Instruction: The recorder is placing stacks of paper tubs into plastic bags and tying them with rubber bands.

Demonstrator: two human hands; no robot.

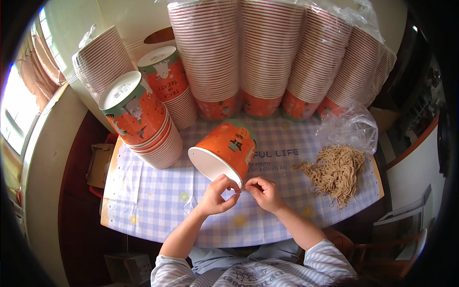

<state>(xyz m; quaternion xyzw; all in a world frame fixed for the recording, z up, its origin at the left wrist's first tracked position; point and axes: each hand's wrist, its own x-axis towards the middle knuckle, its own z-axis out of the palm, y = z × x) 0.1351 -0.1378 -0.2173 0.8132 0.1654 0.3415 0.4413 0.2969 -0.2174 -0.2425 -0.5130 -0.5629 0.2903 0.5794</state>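
Observation:
An orange paper bucket [228,143] with a green base band lies on its side on the table, its white mouth tilted toward me. My left hand [219,195] is at the near end of the rim, fingers curled and thumb bent in against it. Beside it, my right hand [264,193] pinches at the same spot on the rim. Whatever lies between the right fingertips is too small to make out. A tangled heap of tan cords [340,171] rests to the right of my right hand.
A checked cloth [165,210] covers the table. Upside-down bucket stacks stand at the left, a nearer stack [138,117] and a farther one [167,79]. Tall plastic-wrapped bucket stacks [267,52] line the back. Behind the cords lies a clear plastic bag [351,126].

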